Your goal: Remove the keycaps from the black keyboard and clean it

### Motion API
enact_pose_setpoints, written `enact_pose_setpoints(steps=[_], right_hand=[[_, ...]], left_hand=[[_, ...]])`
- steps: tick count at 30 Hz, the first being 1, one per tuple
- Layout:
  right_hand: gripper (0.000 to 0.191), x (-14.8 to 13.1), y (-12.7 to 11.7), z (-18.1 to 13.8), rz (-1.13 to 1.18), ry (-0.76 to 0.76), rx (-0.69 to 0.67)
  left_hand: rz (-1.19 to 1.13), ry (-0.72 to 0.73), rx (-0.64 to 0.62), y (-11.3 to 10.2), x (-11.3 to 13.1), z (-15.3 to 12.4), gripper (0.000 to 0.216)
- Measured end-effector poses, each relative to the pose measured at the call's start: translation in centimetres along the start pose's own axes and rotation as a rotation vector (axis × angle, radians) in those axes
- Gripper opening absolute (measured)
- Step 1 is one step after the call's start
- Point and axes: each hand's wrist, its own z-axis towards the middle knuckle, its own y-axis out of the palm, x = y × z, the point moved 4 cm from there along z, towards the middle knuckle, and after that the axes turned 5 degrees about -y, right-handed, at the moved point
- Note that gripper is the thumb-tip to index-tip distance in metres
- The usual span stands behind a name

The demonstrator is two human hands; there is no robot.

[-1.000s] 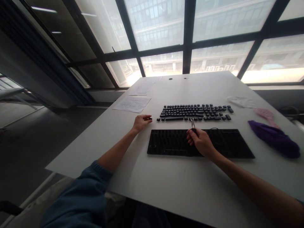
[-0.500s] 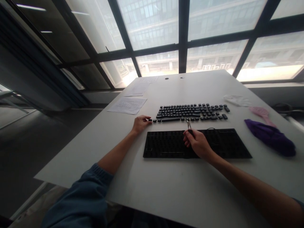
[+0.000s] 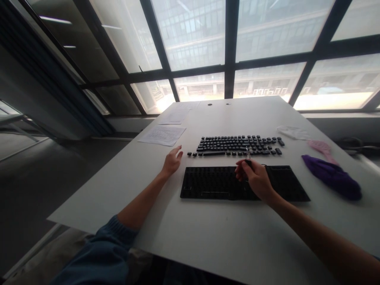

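My left hand [image 3: 172,161] holds nothing; its fingers are apart, a little left of the leftmost loose keycap [image 3: 189,153]. In my right hand [image 3: 255,178] is a small keycap puller [image 3: 248,152] with a dark handle and thin metal wires pointing away from me. The hand hovers over the upper part of a black keyboard base [image 3: 210,182] and hides some of it. Behind the base, black keycaps [image 3: 221,143] lie in rows like a keyboard's layout, with a long space bar keycap [image 3: 214,154] in the front row.
On the white table [image 3: 222,229], a purple cloth [image 3: 332,178], a pink item [image 3: 320,147] and a crumpled clear wrapper [image 3: 292,132] lie to the right. Printed sheets of paper [image 3: 162,135] rest at the back left. Windows rise behind the table.
My left hand has come off the leftmost keycap, moved slightly left and opened. My right hand has shifted right with the puller, away from the front row of keycaps.
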Motion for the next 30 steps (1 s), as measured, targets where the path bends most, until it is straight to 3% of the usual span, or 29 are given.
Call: enact_pose_setpoints(steps=[3,6,10,14,18,30], right_hand=[[0.035,-1.1,-3.4,0.0,-0.116,-0.073,0.077],[0.032,-1.4,-8.3,-0.6,-0.33,-0.131,0.188],[0.026,-0.3,-15.2,-1.9,-0.577,-0.152,0.311],[0.025,1.6,-19.3,-2.4,-0.734,-0.086,0.342],[0.027,2.9,-20.3,-1.8,-0.834,0.011,0.338],[0.032,3.5,-20.8,-1.5,-0.869,0.049,0.342]], left_hand=[[0.167,0.024,-0.014,-0.6,-0.4,-1.5,0.048],[0.34,-0.011,-0.065,-0.7,-0.9,-2.9,0.051],[0.48,-0.06,-0.138,-0.3,-0.9,-4.1,0.055],[0.54,-0.071,-0.201,-0.1,-0.5,-4.4,0.052],[0.552,-0.066,-0.22,-0.2,-0.5,-4.3,0.047],[0.574,-0.025,-0.191,-0.1,-0.6,-4.3,0.049]])
